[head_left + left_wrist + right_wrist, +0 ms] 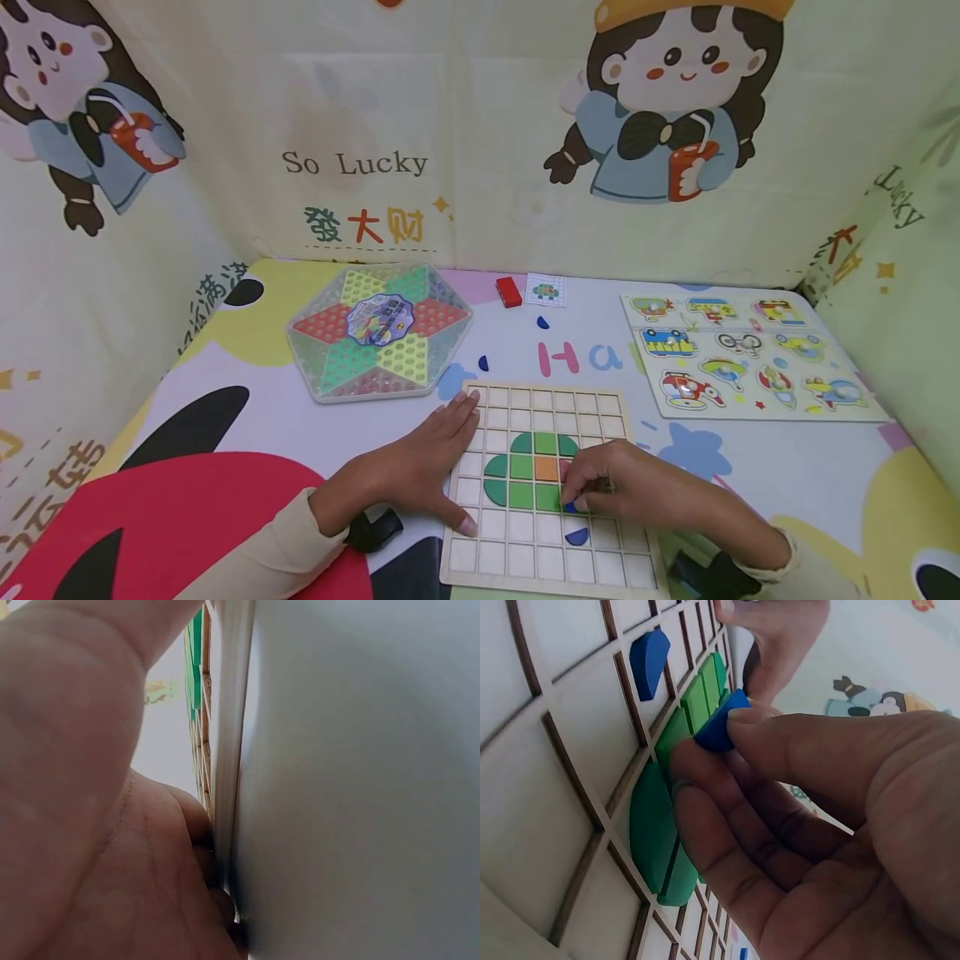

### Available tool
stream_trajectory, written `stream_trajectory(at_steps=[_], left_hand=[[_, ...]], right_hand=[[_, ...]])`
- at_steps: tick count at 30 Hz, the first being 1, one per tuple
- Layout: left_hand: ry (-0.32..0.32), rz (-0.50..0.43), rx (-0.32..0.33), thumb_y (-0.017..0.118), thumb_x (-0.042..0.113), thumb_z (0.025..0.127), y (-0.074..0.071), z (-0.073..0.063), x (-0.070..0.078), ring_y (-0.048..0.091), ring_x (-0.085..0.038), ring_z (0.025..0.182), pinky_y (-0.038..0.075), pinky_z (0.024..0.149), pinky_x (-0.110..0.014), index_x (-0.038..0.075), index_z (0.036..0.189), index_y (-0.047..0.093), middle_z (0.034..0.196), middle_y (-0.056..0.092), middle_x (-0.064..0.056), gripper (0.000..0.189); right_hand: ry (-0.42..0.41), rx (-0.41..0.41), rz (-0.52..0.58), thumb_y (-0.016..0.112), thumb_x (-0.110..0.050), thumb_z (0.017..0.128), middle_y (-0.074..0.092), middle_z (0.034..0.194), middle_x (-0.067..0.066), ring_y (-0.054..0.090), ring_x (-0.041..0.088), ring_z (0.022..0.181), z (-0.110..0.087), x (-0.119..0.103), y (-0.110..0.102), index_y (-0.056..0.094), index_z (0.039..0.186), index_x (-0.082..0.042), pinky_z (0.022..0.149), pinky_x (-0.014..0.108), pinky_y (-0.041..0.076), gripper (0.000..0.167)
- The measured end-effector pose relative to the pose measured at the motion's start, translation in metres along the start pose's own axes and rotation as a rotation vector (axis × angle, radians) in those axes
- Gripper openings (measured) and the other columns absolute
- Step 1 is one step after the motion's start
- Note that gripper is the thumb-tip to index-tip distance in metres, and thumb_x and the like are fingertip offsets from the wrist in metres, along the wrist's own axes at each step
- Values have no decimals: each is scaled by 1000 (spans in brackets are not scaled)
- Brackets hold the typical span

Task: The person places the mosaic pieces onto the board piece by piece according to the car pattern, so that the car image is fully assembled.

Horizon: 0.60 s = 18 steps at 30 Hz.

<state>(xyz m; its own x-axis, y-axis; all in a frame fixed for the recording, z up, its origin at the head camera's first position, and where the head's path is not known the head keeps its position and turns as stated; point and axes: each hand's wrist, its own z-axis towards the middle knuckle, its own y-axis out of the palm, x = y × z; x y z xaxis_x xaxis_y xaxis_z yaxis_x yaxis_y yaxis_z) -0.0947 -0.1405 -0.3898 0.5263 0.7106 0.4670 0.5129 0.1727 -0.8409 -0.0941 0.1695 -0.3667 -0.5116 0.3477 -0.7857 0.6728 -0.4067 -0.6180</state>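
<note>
A wooden grid board (517, 560) lies before me, with light green squares (521, 497), dark green rounded pieces (494, 492) and an orange square (546, 469) set in its cells. My left hand (411, 467) rests along the board's left edge, fingers straight and thumb apart at the lower side. Between thumb and index finger, my right hand (637, 485) pinches a blue half-round piece (718, 729) just over the grid, beside the green squares. Another blue half-round piece (577, 537) sits on the board below that hand. Part of the pattern is hidden behind the right fingers.
Behind the board lie two more blue pieces (543, 322), a small red block (508, 292) and a pattern card (546, 291). A hexagonal Chinese checkers box (450, 354) stands back left. A vehicle puzzle board (750, 400) lies at the right.
</note>
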Motion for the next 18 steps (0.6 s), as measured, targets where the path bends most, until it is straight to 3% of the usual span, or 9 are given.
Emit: stream_trajectory(at_steps=[6, 12, 18], left_hand=[[-2, -3, -3, 73, 67, 70, -1, 0, 0, -13, -22, 146, 1, 116, -46, 4, 156, 10, 163, -9, -6, 124], [2, 0, -6, 73, 67, 71, -1, 0, 0, -14, -22, 146, 1, 116, -46, 3, 156, 9, 163, -9, -7, 124], [9, 1, -5, 73, 66, 72, -1, 0, 0, -14, -23, 146, 1, 116, -47, 3, 156, 9, 163, -10, -7, 123]], right_hand=[[47, -4, -13, 71, -4, 87, 64, 92, -19, 56, 2, 86, -4, -3, 3, 75, 91, -21, 72, 24, 50, 18], [7, 5, -55, 71, -2, 87, 63, 90, -19, 55, -1, 82, -7, -3, 12, 75, 91, -20, 69, 22, 50, 18], [34, 17, -116, 72, -4, 87, 58, 93, -20, 55, 5, 98, -8, -2, 16, 76, 92, -22, 77, 23, 51, 19]])
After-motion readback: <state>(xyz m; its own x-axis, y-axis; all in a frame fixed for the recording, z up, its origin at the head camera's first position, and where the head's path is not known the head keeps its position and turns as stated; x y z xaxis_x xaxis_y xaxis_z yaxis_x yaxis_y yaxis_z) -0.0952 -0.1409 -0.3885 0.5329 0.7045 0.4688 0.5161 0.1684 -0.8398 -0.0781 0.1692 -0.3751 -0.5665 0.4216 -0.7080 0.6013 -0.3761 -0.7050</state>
